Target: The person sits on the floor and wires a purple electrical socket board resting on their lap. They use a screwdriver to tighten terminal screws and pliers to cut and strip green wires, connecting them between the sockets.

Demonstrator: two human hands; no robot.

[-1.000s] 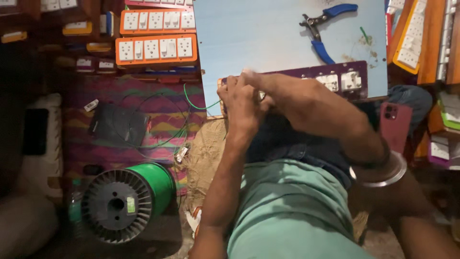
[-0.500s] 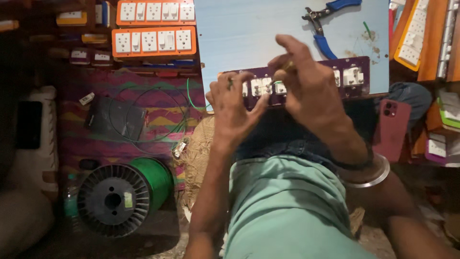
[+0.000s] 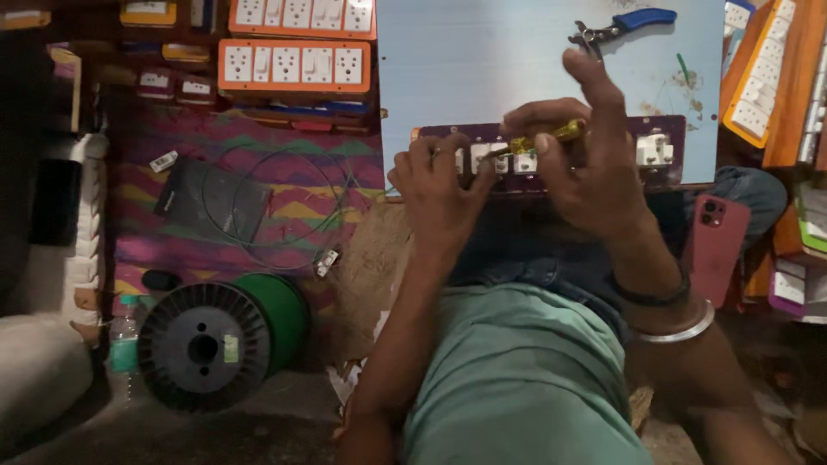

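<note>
1. Since half a second ago, a yellow-handled screwdriver (image 3: 536,140) has been brought into view in the right hand (image 3: 586,164), which was raised with spread fingers before; the left hand (image 3: 441,185) has been kept on the board.
2. The screwdriver is pinched between the right thumb and fingers, lying nearly level, its tip pointed left toward the left hand; the index finger is stretched upward.
3. The left grip is clenched over the near edge of a dark purple switch board (image 3: 659,138), fingers curled on its face; what lies under them cannot be told.
4. The switch board is laid across the front edge of a pale blue bench (image 3: 482,60), with white sockets (image 3: 652,150) seen at its right end.
5. Blue-handled pliers (image 3: 616,26) are laid at the far edge of the bench, well apart from both hands.
6. Orange switch boards (image 3: 295,65) are stacked to the left.
7. A spool of green wire (image 3: 222,331) is set on the floor below them.
8. A pink phone (image 3: 717,250) is placed just right of the right forearm.
</note>
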